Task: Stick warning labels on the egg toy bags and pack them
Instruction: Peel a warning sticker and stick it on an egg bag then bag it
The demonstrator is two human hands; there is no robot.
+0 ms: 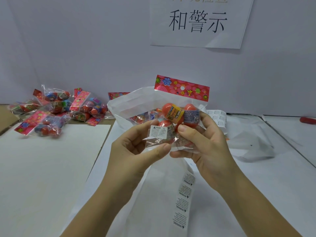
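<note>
Both hands hold one egg toy bag (181, 115) upright above the table, its red flowered header card on top and several red eggs inside. A white warning label (158, 132) sits on the bag's lower left corner. My left hand (136, 151) pinches that corner, thumb just below the label. My right hand (201, 141) grips the bag's lower right side, thumb on the front. Behind the bag stands an open white plastic bag (123, 106) with more egg toy bags inside.
A pile of several egg toy bags (56, 108) lies at the back left. A strip of warning labels (185, 194) runs along the table below my hands, and a label sheet (218, 118) lies at the right. A red tool (307, 120) rests at the far right.
</note>
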